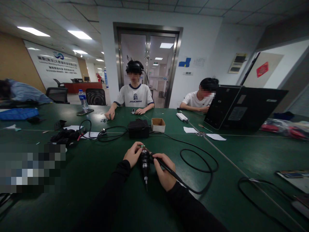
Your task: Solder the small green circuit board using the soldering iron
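In the middle of the green table, an electric screwdriver (145,161) with a black body and metal collar has its thin bit facing me. My left hand (133,154) is closed at the tool's far end, its fingertips pinching a small green circuit board (143,147). On the other side, my right hand (166,170) curls round a thick black cable (173,174), its fingertips close to the screwdriver's body. Whether the screwdriver rests on the table or is held up, I cannot tell.
Beyond my hands stand a black box (138,129) and a small open carton (158,125). Cable loops (214,167) lie to the right. A computer case (241,108) stands far right, a water bottle (83,100) far left. Two people sit opposite; another person leans at far left.
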A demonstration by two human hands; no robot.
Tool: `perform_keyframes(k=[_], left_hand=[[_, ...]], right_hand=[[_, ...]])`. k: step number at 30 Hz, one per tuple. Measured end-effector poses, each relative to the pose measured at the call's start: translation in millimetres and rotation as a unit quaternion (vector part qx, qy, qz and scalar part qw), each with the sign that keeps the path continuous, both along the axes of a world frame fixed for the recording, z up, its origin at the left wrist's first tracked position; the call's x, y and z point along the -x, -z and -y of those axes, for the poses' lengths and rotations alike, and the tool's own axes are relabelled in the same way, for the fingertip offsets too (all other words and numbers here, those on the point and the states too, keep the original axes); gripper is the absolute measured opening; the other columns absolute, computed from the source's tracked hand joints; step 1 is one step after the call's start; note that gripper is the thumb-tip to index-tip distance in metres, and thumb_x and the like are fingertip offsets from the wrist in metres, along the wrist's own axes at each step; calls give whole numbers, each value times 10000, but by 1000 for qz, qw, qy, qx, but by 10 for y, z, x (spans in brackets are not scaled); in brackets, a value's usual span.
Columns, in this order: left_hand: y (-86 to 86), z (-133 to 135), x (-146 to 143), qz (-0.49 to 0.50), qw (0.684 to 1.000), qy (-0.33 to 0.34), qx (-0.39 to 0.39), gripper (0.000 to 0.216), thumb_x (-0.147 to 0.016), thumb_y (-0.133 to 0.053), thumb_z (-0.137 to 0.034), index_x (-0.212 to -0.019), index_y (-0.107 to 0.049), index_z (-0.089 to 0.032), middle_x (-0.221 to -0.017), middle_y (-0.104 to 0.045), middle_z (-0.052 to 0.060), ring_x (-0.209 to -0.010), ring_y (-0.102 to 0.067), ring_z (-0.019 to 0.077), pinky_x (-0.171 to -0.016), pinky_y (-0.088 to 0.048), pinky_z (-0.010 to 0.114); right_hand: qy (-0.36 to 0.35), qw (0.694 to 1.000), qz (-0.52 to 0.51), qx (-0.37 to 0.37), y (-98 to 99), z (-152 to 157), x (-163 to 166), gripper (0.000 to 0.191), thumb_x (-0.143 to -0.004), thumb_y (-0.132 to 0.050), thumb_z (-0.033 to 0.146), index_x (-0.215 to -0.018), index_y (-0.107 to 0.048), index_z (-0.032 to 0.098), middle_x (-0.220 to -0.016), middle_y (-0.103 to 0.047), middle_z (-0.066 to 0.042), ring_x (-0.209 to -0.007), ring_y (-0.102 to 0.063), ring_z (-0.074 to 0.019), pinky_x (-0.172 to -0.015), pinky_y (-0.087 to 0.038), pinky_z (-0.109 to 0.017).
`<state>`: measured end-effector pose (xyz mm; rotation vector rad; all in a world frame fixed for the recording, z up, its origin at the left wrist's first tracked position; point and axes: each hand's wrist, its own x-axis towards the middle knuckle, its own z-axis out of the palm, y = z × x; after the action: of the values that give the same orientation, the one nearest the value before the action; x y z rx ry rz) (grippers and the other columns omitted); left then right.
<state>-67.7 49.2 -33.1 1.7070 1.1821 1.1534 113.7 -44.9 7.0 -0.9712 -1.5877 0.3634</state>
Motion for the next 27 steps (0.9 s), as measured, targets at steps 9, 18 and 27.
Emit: perform_keyframes(k=[9, 18, 27], left_hand=[[-8, -3, -22, 5, 1000, -4, 0, 194, -860, -486, -273, -1047, -538, -256, -935, -725, 1, -908, -673, 170, -912, -476, 316], [31, -21, -4, -2, 1000, -13, -4, 198, -861, -492, -289, -1050, -544, -264, -935, -721, -5, -906, -668, 170, -906, -475, 310], [28, -15, -2, -5, 1000, -23, -4, 205, -869, -493, -285, -1060, -560, -253, -952, -713, 11, -917, -662, 177, -913, -473, 320]], right_hand=[[-8, 1000, -4, -8, 11, -6, 11, 126, -850, -555, 158, -891, -661, 211, -846, -679, -34, -791, -646, -179, -723, -503, -287], [3, 1000, -5, -15, 15, 0, 4, 117, -851, -557, 164, -884, -661, 207, -831, -672, -30, -778, -640, -175, -714, -499, -282], [24, 1000, 2, -1, 16, -3, -3, 119, -857, -543, 195, -868, -660, 209, -841, -688, -41, -795, -652, -190, -728, -507, -298]])
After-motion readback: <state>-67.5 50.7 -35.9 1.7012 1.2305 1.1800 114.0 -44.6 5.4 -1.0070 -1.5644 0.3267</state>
